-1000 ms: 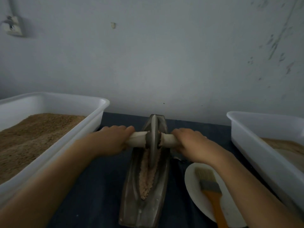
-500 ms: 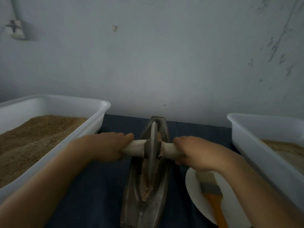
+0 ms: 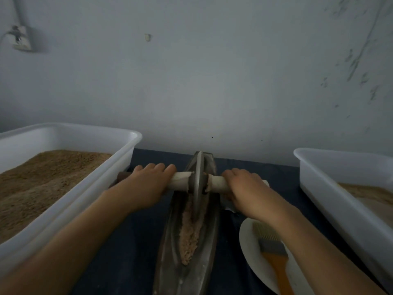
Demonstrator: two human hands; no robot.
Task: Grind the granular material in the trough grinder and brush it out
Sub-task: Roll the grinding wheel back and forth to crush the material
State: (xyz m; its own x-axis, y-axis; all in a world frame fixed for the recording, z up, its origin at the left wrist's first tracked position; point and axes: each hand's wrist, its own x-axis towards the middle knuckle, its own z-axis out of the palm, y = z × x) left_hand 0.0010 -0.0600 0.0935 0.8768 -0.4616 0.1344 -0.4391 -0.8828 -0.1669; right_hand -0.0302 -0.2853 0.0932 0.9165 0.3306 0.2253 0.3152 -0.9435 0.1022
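As fingers curl, each hand [image 3: 146,186] grips the axle [image 3: 179,183].

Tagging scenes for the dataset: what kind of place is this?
Probably a small manual workshop or prep bench, not a lab: a metal trough grinder on a dark cloth, white tubs of brown granules either side, against a bare scuffed wall.

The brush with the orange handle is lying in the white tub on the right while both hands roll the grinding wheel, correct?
Not quite. The head view shows the brush lying on the white plate, beside the tub, not in it. The left hand and right hand do grip the wheel's handles.
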